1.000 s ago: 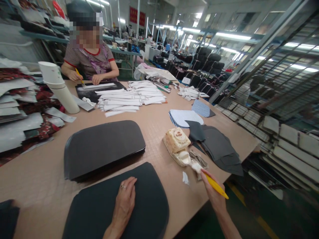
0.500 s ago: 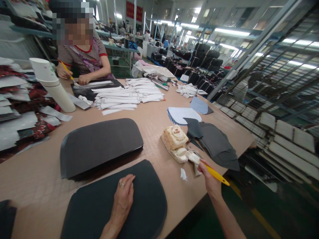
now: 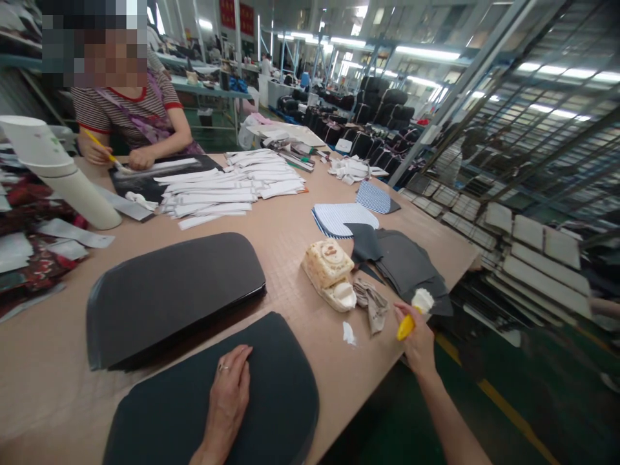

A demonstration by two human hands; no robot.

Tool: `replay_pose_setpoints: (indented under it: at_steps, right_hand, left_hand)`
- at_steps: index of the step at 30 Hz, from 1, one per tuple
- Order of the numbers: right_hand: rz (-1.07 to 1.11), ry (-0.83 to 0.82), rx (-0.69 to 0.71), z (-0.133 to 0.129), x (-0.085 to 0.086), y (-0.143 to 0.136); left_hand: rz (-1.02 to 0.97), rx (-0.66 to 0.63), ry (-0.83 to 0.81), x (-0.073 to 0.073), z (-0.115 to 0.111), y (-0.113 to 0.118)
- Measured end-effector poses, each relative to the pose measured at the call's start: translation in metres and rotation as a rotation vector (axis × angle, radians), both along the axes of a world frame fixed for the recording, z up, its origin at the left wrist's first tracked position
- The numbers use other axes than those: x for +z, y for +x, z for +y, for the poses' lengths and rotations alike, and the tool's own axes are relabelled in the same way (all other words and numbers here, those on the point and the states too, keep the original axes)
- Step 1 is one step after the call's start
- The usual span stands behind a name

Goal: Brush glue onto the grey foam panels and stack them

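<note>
My left hand (image 3: 230, 391) lies flat, fingers stretched out, on a stack of dark green-black panels (image 3: 276, 394) with rounded corners. In my right hand (image 3: 417, 339), over the table's right edge, is a brush (image 3: 409, 323) with a yellow handle; its bristle end, coated in white paste, points up and away. Left of that hand stands a crusted, cream-coloured glue container (image 3: 329, 265) with white paste at its front opening. A crumpled beige rag (image 3: 372, 303) lies beside the container, and a white smear (image 3: 349, 333) marks the table just in front.
Another stack of dark panels (image 3: 179, 290) sits beyond my left hand. Grey pieces (image 3: 409, 265) and striped blue-white pieces (image 3: 346, 218) lie to the right. White strips (image 3: 232, 184) are heaped near a co-worker (image 3: 133, 123) holding a yellow brush. A white cylinder (image 3: 87, 197) leans at left.
My right hand has drawn the brush away from the glue container to the right and turned it, bristles now up. My left hand stays on the panels. The whole view has shifted slightly.
</note>
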State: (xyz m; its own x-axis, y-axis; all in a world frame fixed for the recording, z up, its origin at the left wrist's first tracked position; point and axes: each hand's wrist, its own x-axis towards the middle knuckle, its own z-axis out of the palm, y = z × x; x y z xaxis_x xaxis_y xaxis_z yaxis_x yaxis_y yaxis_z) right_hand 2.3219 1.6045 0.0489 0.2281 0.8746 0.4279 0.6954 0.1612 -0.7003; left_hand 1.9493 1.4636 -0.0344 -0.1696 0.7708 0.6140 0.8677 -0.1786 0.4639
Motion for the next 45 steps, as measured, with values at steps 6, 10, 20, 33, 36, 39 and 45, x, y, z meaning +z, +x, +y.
replay_pose_setpoints:
  at_steps: [6,10,20,33,36,39,45]
  right_hand:
    - [-0.128,-0.061,0.177,0.058,-0.04,-0.009]
    - [-0.125,-0.134,0.217,0.061,-0.053,-0.002]
    - [-0.024,-0.19,0.138,-0.019,-0.074,-0.02]
    - [-0.092,-0.144,0.078,-0.041,-0.084,-0.076]
    - [-0.148,-0.144,0.05,-0.04,-0.083,-0.081]
    - [-0.179,-0.142,0.033,-0.043,-0.083,-0.084]
    - [-0.211,-0.153,0.073,-0.052,-0.089,-0.08]
  left_hand:
    - [0.016,-0.008,-0.013,-0.002,0.001,-0.001]
    - [-0.004,-0.003,-0.025,-0.002,0.001,-0.001]
    - [-0.057,-0.003,-0.027,-0.001,0.001,0.001]
    - [-0.055,-0.014,-0.041,0.0,0.0,0.003]
    - [-0.07,-0.013,-0.046,-0.001,0.0,0.003]
    - [-0.07,-0.004,-0.043,-0.002,0.0,0.002]
    - [-0.068,0.006,-0.046,-0.001,0.0,0.003]
